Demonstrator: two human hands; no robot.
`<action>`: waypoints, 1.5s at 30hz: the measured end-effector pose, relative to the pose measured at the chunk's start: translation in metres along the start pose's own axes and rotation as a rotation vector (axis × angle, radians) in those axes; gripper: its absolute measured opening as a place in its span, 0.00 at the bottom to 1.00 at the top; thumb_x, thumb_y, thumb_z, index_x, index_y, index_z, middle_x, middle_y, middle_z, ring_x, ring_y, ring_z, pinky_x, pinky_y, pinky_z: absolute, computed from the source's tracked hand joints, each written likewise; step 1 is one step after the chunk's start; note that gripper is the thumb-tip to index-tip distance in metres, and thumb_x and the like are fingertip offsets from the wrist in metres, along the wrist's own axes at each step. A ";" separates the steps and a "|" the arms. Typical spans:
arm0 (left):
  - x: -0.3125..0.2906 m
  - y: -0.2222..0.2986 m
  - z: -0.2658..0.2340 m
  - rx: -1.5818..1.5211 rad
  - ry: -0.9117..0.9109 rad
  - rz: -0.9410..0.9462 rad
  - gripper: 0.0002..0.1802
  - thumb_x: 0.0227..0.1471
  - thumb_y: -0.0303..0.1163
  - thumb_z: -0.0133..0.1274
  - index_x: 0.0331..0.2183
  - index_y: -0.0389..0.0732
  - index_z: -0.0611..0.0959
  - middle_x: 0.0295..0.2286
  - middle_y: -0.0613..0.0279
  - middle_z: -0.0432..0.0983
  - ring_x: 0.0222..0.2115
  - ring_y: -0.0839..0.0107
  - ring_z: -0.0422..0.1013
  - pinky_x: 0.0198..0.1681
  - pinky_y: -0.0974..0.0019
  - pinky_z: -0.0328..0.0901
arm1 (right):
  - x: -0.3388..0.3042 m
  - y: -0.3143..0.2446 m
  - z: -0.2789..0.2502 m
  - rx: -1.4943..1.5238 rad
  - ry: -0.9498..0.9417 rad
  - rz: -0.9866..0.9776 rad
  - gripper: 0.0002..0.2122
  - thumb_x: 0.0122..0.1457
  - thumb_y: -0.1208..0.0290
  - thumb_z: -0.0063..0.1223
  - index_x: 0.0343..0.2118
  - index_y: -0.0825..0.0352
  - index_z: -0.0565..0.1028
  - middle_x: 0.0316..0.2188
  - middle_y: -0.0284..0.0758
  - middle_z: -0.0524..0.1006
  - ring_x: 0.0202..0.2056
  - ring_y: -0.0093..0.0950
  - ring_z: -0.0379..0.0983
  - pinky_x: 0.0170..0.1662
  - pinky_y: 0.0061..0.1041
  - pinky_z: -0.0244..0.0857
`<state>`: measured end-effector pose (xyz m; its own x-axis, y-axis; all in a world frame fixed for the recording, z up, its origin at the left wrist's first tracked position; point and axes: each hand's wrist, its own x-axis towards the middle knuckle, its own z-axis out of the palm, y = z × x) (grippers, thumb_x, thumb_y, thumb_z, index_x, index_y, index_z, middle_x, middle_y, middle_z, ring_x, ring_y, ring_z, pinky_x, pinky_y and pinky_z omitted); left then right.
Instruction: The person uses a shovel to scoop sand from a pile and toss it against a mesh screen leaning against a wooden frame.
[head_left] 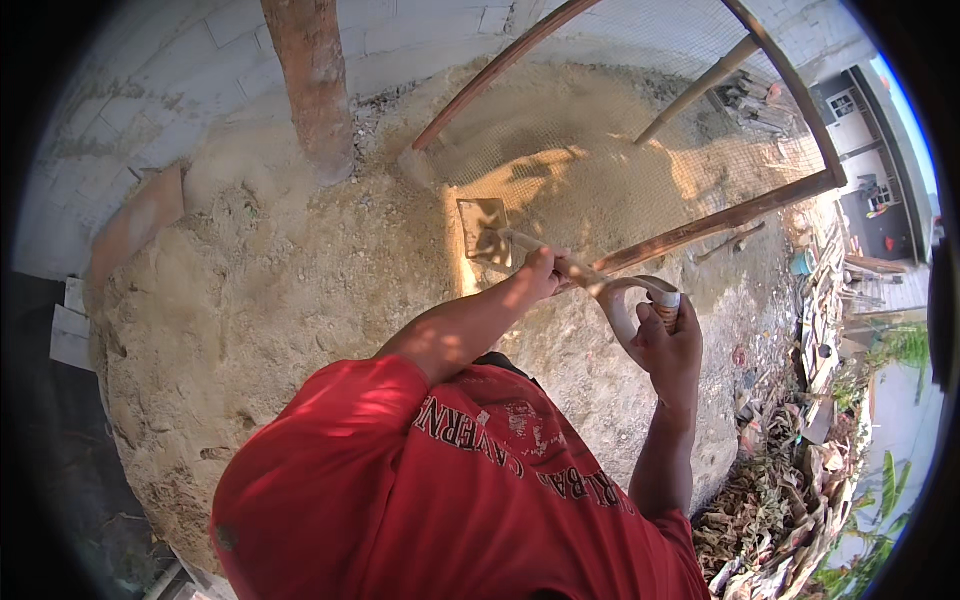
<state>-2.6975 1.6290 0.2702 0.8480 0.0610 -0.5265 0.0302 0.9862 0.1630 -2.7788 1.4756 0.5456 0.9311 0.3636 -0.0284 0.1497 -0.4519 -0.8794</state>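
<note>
Both hands hold a shovel, whose square blade (482, 230) lies on the sandy ground at the foot of a mesh screen (590, 150) in a wooden frame. My left hand (543, 274) is closed around the shaft. At the near end, my right hand (668, 348) is wrapped around the crossbar of the D-shaped handle (620, 312). Sunlight and shadow dapple the blade, so I cannot make out whether any sand sits on it. A heap of fine sand (520, 110) shows behind and through the mesh.
A thick wooden post (312, 90) stands left of the screen, before a block wall (190, 70). A pole (700, 88) slants near the frame's far right. A board (137, 222) leans at the left. Dry leaves (775, 500) and wood scraps (822, 290) line the right side.
</note>
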 end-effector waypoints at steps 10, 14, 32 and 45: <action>0.112 0.028 0.098 -0.237 0.089 0.112 0.20 0.52 0.29 0.53 0.40 0.30 0.62 0.38 0.50 0.63 0.37 0.63 0.68 0.41 0.64 0.72 | 0.213 -0.017 -0.020 0.000 -0.128 -0.005 0.13 0.58 0.61 0.52 0.31 0.69 0.71 0.17 0.27 0.68 0.19 0.14 0.63 0.22 0.14 0.59; 0.161 0.069 0.099 -0.367 0.165 0.196 0.20 0.52 0.28 0.51 0.42 0.29 0.62 0.40 0.49 0.61 0.37 0.62 0.67 0.46 0.62 0.70 | 0.302 -0.015 0.014 -0.113 -0.138 -0.010 0.12 0.58 0.59 0.51 0.29 0.65 0.70 0.18 0.23 0.65 0.17 0.12 0.59 0.20 0.13 0.55; 0.248 0.186 0.057 -0.806 0.289 0.191 0.29 0.52 0.21 0.39 0.53 0.36 0.48 0.40 0.45 0.57 0.38 0.55 0.67 0.45 0.50 0.69 | 0.413 -0.078 0.085 -0.338 -0.220 0.051 0.13 0.56 0.60 0.54 0.31 0.66 0.71 0.15 0.23 0.62 0.13 0.11 0.54 0.16 0.14 0.50; 0.296 0.269 0.097 -1.011 0.124 0.224 0.23 0.55 0.27 0.42 0.48 0.35 0.51 0.40 0.47 0.58 0.35 0.58 0.67 0.36 0.54 0.71 | 0.451 -0.149 0.154 -0.345 -0.318 -0.105 0.15 0.56 0.56 0.53 0.27 0.64 0.70 0.14 0.23 0.61 0.13 0.13 0.54 0.17 0.15 0.49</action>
<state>-2.3869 1.8976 0.2385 0.7178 0.2175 -0.6614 -0.6267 0.6157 -0.4776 -2.4318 1.8322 0.5904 0.7651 0.6288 -0.1389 0.3896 -0.6237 -0.6776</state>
